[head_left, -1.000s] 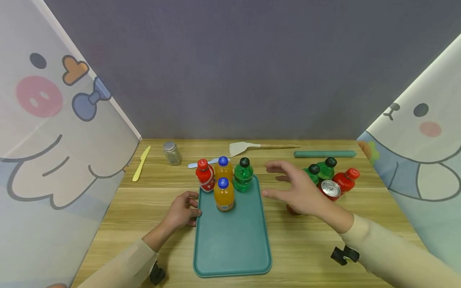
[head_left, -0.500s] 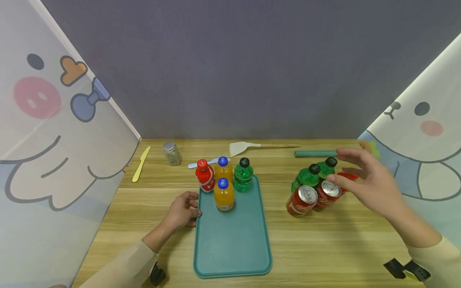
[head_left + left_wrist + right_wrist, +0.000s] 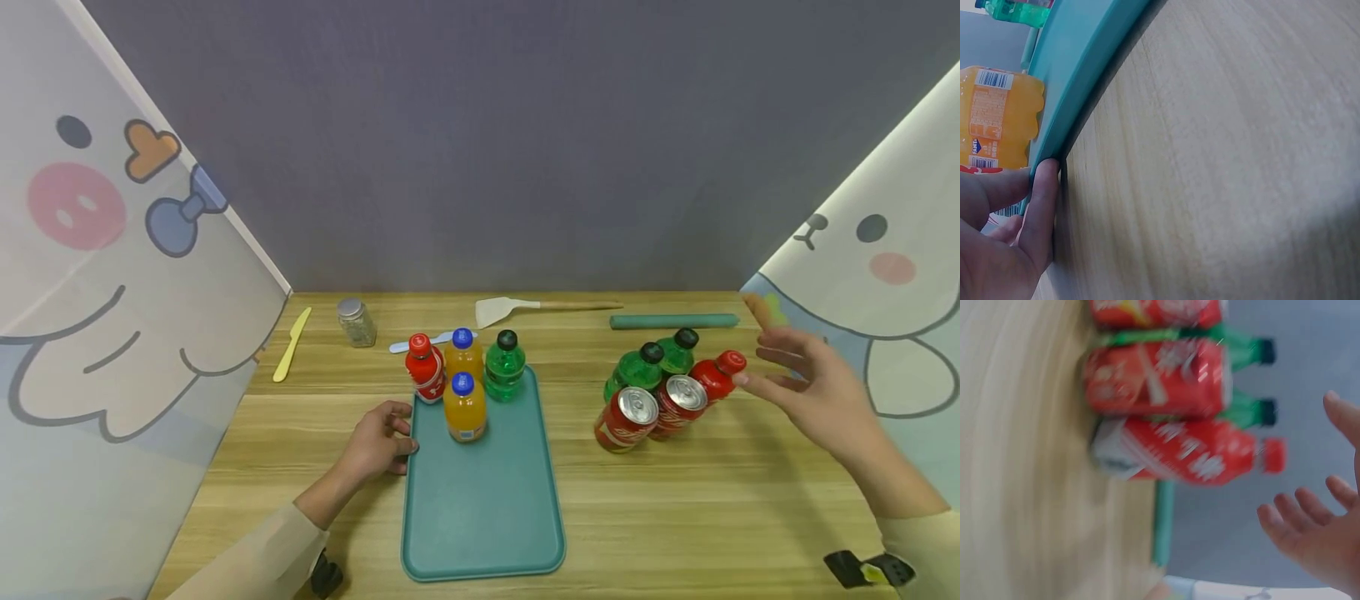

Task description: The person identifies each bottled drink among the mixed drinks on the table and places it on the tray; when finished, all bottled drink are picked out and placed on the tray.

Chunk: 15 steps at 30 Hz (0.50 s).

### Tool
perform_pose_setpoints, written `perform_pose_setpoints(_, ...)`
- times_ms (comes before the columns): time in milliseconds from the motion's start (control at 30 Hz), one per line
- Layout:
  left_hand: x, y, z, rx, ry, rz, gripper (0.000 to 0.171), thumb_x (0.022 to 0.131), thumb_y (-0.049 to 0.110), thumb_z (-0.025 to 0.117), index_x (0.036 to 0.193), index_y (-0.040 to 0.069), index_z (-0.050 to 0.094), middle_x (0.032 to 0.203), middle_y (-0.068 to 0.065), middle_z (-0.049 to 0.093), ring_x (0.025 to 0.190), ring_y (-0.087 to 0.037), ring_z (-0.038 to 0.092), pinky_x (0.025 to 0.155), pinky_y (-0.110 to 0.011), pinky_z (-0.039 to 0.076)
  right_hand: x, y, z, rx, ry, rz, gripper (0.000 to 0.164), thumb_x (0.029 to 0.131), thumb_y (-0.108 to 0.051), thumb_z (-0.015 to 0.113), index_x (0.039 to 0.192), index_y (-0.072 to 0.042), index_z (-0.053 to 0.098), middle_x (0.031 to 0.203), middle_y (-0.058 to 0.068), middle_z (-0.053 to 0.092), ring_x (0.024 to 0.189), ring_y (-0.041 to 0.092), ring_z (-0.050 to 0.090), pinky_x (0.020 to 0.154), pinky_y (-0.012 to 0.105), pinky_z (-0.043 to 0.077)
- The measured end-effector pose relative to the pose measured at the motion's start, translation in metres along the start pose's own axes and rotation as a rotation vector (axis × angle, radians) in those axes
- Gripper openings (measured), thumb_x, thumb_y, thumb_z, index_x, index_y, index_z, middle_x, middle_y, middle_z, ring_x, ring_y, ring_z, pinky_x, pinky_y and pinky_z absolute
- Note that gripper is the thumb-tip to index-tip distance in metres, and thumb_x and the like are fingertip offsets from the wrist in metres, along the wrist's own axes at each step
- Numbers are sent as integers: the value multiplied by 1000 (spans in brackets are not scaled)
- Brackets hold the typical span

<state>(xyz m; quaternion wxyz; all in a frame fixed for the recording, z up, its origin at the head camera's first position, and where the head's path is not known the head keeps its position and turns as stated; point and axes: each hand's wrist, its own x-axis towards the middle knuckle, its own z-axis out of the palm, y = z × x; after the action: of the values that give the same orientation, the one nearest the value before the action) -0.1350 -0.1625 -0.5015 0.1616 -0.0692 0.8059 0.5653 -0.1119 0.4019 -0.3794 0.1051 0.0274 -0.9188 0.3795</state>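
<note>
My left hand pinches the left rim of a teal tray; the left wrist view shows its fingertips at that edge. At the tray's far end stand a red-capped cola bottle, two orange soda bottles and a green bottle. My right hand hovers with spread fingers just right of another red cola bottle, holding nothing. In the right wrist view a gap lies between the hand and that bottle. Beside it are two cola cans and two green bottles.
Along the table's back lie a white spatula with a wooden handle, a teal rod and a pale blue knife. A glass jar and a yellow knife are at the back left. Walls border the table behind and on both sides.
My right hand has moved right from near the tray, over the cans and green bottles, to the far side of the red cola bottle. The left hand stays on the tray rim.
</note>
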Motion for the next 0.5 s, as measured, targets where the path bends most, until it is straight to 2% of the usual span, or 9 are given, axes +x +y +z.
perform_pose_setpoints(167,-1,0,0,2,3,-2,53,86,-13,72,135,-2,54,103,-17,58,71,-21,62,54,-41,64,4,26,4,-18,-126,32,85,94,-22,77,157,3,26,147,30,42,104,-21,41,76,-1,47)
perform_pose_setpoints(300,-1,-1,0,2,6,-4,53,86,-13,72,135,-1,55,103,-17,58,72,-21,62,54,-41,64,6,40,12,-7,-181,48,82,95,-24,75,157,1,27,148,29,41,108,-17,43,77,2,49)
perform_pose_setpoints(400,0,-2,0,-7,6,-5,53,86,-13,72,135,-2,55,103,-17,57,73,-22,62,54,-41,64,7,45,18,2,-208,48,77,95,-24,76,153,0,32,145,24,43,120,10,57,78,5,50)
perform_pose_setpoints(467,0,-2,0,-12,4,-4,53,86,-13,71,135,-2,54,103,-17,57,73,-22,62,54,-41,64,7,47,21,12,-222,46,74,95,-24,76,151,1,34,144,20,44,124,32,57,79,6,51)
perform_pose_setpoints(500,0,-2,0,-14,3,-3,53,86,-13,71,135,-2,54,102,-17,57,73,-22,62,54,-41,64,7,47,23,18,-226,43,71,95,-23,75,150,0,36,143,17,45,124,38,56,79,6,52)
